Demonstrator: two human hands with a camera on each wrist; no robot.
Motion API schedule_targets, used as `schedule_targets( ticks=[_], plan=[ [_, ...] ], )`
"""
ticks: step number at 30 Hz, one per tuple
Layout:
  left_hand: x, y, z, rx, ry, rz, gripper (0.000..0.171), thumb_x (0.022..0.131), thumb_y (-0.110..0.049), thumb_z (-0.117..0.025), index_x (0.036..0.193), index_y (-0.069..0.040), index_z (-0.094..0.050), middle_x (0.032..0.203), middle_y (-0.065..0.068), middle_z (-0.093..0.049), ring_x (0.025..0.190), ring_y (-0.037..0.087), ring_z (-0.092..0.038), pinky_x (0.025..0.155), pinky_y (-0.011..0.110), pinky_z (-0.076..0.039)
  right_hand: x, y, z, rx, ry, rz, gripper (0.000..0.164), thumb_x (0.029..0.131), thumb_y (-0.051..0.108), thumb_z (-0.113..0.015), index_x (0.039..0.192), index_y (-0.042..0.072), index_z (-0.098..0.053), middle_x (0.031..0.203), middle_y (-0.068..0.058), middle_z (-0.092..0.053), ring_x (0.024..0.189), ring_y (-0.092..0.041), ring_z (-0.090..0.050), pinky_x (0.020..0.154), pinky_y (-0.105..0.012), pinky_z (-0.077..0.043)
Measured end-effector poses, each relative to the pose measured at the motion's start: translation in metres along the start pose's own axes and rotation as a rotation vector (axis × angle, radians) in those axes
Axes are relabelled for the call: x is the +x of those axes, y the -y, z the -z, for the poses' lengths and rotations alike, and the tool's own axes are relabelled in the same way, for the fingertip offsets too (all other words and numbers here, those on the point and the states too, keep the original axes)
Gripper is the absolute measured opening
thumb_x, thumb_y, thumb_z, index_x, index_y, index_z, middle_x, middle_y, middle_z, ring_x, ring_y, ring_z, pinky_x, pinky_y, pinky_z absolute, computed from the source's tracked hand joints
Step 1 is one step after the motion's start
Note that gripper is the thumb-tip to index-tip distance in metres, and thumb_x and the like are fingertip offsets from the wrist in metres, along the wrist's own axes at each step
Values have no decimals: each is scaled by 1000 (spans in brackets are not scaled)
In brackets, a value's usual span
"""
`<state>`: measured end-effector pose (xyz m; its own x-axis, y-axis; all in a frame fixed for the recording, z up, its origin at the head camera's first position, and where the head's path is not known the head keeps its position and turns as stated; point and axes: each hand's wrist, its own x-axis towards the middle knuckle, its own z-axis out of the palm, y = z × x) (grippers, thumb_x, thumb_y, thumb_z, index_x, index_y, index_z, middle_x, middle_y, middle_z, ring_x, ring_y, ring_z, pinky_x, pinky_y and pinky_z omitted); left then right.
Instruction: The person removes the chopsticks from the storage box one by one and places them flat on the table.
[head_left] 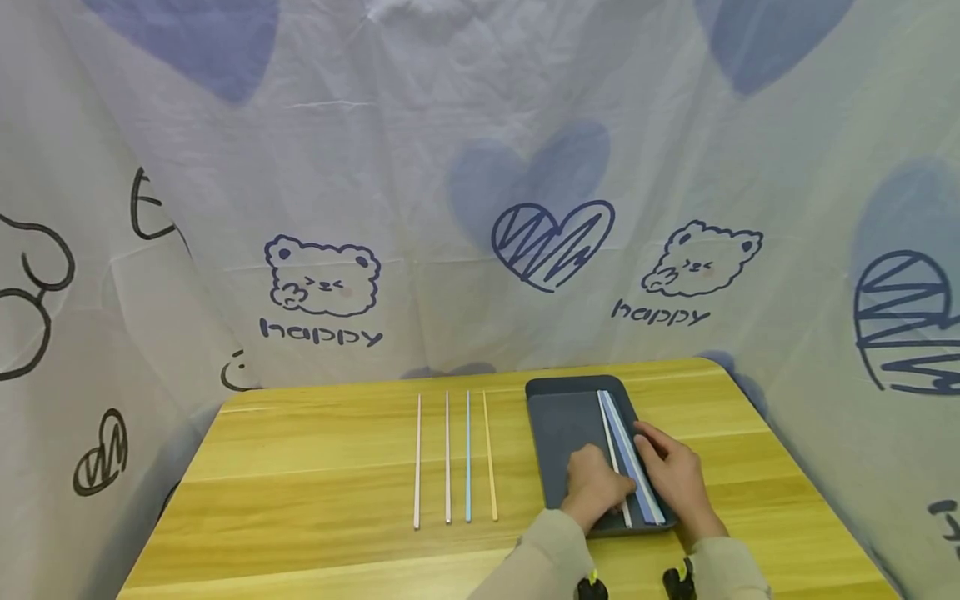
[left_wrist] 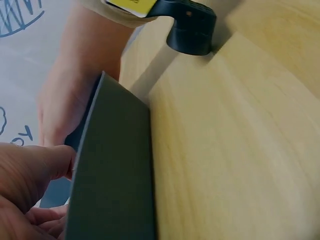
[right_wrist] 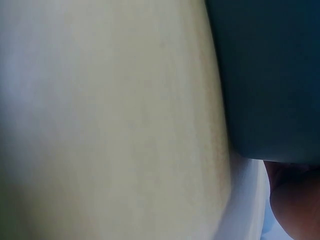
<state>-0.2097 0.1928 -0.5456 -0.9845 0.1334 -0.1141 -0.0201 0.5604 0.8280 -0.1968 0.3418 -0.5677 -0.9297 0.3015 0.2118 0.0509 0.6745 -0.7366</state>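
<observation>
A dark grey tray (head_left: pixel 555 417) lies on the table's right half. Inside it, along the right side, are several blue and white chopsticks (head_left: pixel 626 442) in a slanting bundle. A white chopstick (head_left: pixel 608 431) lies a little apart to their left. My left hand (head_left: pixel 596 483) reaches over the tray's near part, its fingers curled at the white chopstick and its thumb beside the bundle; its fingertips are partly hidden. My right hand (head_left: pixel 678 479) rests at the tray's right rim, fingers loosely bent against the bundle's outer side. In the left wrist view, the tray wall (left_wrist: pixel 112 165) hides part of both hands.
Left of the tray, a pink chopstick (head_left: pixel 417 458), a second pink one (head_left: pixel 447 458), a blue one (head_left: pixel 468 458) and a yellow one (head_left: pixel 490 458) lie spaced apart on the wooden table (head_left: pixel 300 483). A printed curtain (head_left: pixel 420 208) hangs behind the table.
</observation>
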Motion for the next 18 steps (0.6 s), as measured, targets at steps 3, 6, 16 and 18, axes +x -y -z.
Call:
schedule_targets(
  ticks=[3,6,16,18],
  plan=[
    [1,3,0,-73,24,18,38,74,-8,-88,46,-11,-62,35,0,-52,28,14,-53,33,26,-46,0,-1,-1,-4,-6,7,42,109,31,-58,144,8,-65,141,-21,-67,127,-43,-66,106,-59,-53],
    [1,3,3,-137,42,31,37,74,-5,-87,46,-9,-62,36,1,-54,29,15,-55,33,28,-49,1,-2,-1,-8,-6,14,42,109,32,-58,144,8,-65,141,-21,-67,127,-43,-66,105,-59,-54],
    [-1,-6,31,-173,102,26,34,81,-9,-86,52,-10,-69,45,2,-62,38,15,-62,43,31,-57,2,-4,-2,-5,-9,13,42,109,30,-58,144,8,-65,142,-21,-66,126,-43,-67,104,-60,-54],
    [-1,-6,39,-181,99,29,31,82,-11,-86,56,-11,-70,47,1,-64,40,14,-64,45,32,-59,1,-3,-2,-3,-14,15,41,109,30,-59,143,8,-66,142,-21,-67,126,-42,-67,104,-59,-55]
  ],
)
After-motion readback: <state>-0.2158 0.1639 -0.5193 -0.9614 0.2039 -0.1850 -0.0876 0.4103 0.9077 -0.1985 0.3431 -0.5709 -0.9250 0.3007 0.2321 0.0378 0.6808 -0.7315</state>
